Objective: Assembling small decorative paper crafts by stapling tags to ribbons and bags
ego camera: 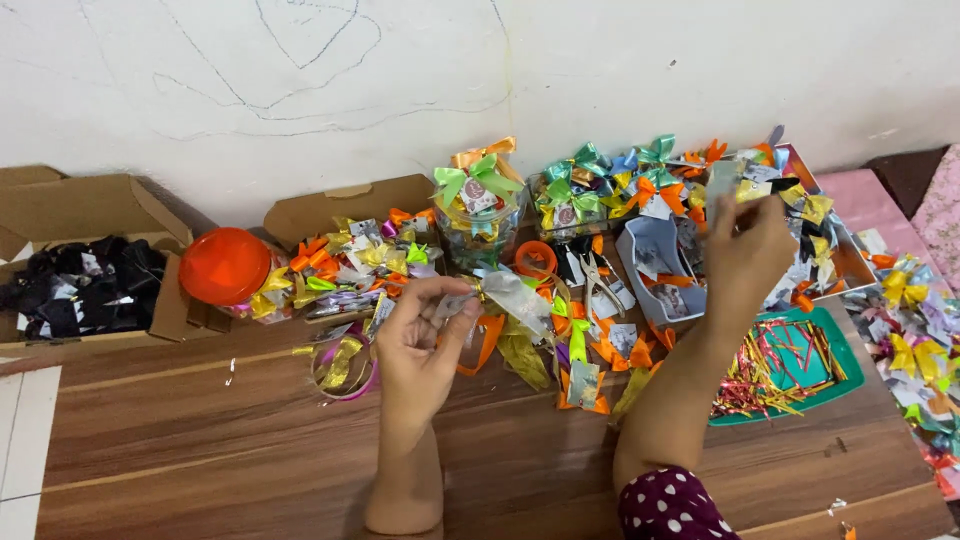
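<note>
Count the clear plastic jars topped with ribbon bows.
2: clear plastic jar with a green bow behind the left hand; clear plastic jar with teal bows right of it. More may hide under ribbons.

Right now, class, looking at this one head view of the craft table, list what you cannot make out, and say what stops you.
- What the left hand pinches: small and silvery, mostly hidden by its own fingers.
- The small card in the right hand: too blurred to read its picture.
- The black pieces in the cardboard box: a dark heap, shapes too small to tell.
- The bows at the right edge: cut off by the frame.
</note>
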